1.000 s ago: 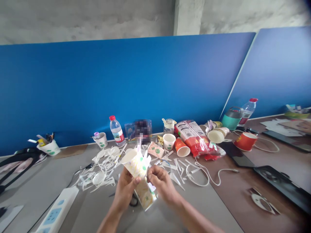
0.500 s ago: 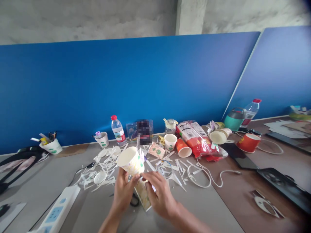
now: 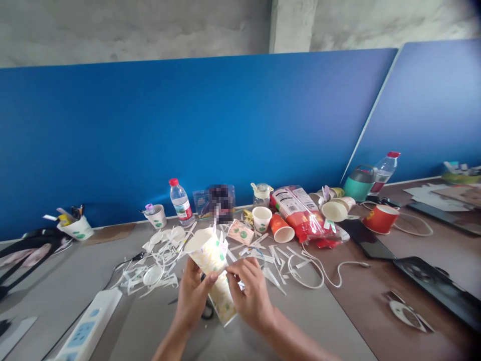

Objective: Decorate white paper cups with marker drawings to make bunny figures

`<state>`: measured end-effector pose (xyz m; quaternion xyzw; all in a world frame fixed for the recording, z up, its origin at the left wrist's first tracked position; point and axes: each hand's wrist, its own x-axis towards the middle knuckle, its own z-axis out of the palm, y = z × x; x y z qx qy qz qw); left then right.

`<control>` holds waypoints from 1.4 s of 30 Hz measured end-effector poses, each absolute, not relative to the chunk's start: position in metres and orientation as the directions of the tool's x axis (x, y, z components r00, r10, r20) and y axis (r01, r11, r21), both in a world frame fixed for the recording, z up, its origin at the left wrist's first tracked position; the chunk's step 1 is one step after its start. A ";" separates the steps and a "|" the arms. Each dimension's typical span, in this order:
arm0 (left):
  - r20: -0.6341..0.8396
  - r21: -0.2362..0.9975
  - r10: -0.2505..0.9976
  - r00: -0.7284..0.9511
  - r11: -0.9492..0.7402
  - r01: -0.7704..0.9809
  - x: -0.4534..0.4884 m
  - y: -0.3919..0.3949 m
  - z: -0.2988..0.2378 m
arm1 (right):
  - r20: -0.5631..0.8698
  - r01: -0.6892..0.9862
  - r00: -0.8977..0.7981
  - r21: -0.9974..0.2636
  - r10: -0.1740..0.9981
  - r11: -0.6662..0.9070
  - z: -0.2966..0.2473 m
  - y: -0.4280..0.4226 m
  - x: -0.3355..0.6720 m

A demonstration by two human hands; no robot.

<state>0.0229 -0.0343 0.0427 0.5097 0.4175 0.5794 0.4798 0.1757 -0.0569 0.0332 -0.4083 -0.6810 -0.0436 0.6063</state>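
Two stacked paper cups (image 3: 207, 253), clamped by fingers of left hand (image 3: 193, 297) and right hand (image 3: 252, 297), tilt further away than before; pen cup (image 3: 77, 230) holds pens.

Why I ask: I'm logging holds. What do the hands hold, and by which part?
A paper cup with a cut rim: the left hand grips its side wall, the right hand pinches the wall opposite.

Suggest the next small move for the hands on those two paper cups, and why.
Probably a small turn of the upper paper cup by the left hand, bringing its cut strips toward the right hand. The left hand grips it from below, tilted, mouth up; the right fingers pinch where it meets the lower paper cup, just under the strips.
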 end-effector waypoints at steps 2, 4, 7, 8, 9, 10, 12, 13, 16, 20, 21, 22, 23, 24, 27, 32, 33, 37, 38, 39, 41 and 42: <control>0.203 0.973 0.979 -0.027 -0.204 -0.104 0.023 -0.035 0.044 | 0.880 0.657 0.050 -0.385 0.472 0.648 0.033 -0.057 0.175; 0.235 0.970 0.971 -0.046 -0.238 -0.059 0.024 -0.037 0.045 | 0.895 0.702 0.028 -0.335 0.446 0.629 0.034 -0.057 0.175; 0.289 0.957 0.955 -0.074 -0.290 -0.005 0.023 -0.037 0.044 | 0.903 0.748 -0.012 -0.277 0.430 0.603 0.036 -0.057 0.176; 0.297 0.955 0.952 -0.078 -0.298 0.001 0.023 -0.037 0.043 | 0.904 0.761 -0.023 -0.261 0.428 0.593 0.036 -0.057 0.176; 0.300 0.954 0.951 -0.080 -0.301 0.002 0.023 -0.037 0.041 | 0.905 0.773 -0.032 -0.247 0.425 0.584 0.037 -0.056 0.177; 0.301 0.953 0.950 -0.082 -0.302 -0.001 0.023 -0.036 0.040 | 0.905 0.784 -0.038 -0.235 0.424 0.574 0.037 -0.056 0.177; 0.301 0.953 0.950 -0.083 -0.302 -0.007 0.023 -0.035 0.037 | 0.904 0.800 -0.048 -0.220 0.425 0.558 0.037 -0.055 0.177; 0.300 0.953 0.950 -0.083 -0.302 -0.006 0.023 -0.035 0.036 | 0.902 0.804 -0.051 -0.218 0.429 0.553 0.037 -0.054 0.176; 0.295 0.955 0.953 -0.067 -0.296 -0.004 0.021 -0.034 0.034 | 0.897 0.798 -0.041 -0.236 0.440 0.554 0.036 -0.052 0.176; 0.244 0.969 0.970 -0.004 -0.244 -0.049 0.019 -0.033 0.034 | 0.856 0.703 0.038 -0.390 0.516 0.595 0.036 -0.051 0.176; 0.224 0.973 0.975 0.010 -0.223 -0.063 0.019 -0.033 0.034 | 0.821 0.659 0.062 -0.461 0.568 0.594 0.036 -0.050 0.176; 0.205 0.976 0.978 0.021 -0.203 -0.077 0.019 -0.032 0.034 | 0.772 0.608 0.085 -0.541 0.630 0.581 0.036 -0.050 0.177; 0.191 0.978 0.981 0.026 -0.188 -0.090 0.019 -0.032 0.034 | 0.710 0.551 0.104 -0.624 0.696 0.554 0.037 -0.050 0.177; 0.182 0.979 0.983 0.027 -0.178 -0.099 0.020 -0.032 0.034 | 0.636 0.485 0.117 -0.707 0.763 0.515 0.039 -0.051 0.178; 0.165 0.981 0.986 0.025 -0.162 -0.103 0.020 -0.031 0.036 | 0.385 0.257 0.112 -0.902 0.916 0.348 0.045 -0.051 0.181; 0.146 0.984 0.989 0.036 -0.141 -0.108 0.020 -0.031 0.038 | 0.189 0.025 0.071 -0.982 0.979 0.188 0.055 -0.052 0.182; 0.147 0.984 0.989 0.029 -0.143 -0.107 0.019 -0.031 0.038 | 0.186 0.016 0.076 -0.982 0.980 0.186 0.055 -0.052 0.182; 0.171 0.983 0.985 -0.009 -0.171 -0.071 0.017 -0.031 0.035 | 0.251 0.093 0.142 -0.966 0.957 0.240 0.053 -0.054 0.180; 0.182 0.981 0.983 -0.013 -0.183 -0.058 0.017 -0.030 0.034 | 0.271 0.118 0.156 -0.960 0.950 0.255 0.052 -0.054 0.179; 0.195 0.980 0.981 -0.014 -0.196 -0.043 0.016 -0.031 0.033 | 0.285 0.136 0.163 -0.955 0.945 0.264 0.051 -0.055 0.179; 0.222 0.975 0.975 -0.011 -0.222 -0.013 0.015 -0.031 0.032 | 0.299 0.150 0.165 -0.949 0.940 0.276 0.048 -0.055 0.179; 0.235 0.972 0.972 -0.011 -0.235 0.003 0.015 -0.031 0.031 | 0.306 0.155 0.166 -0.947 0.937 0.282 0.047 -0.055 0.179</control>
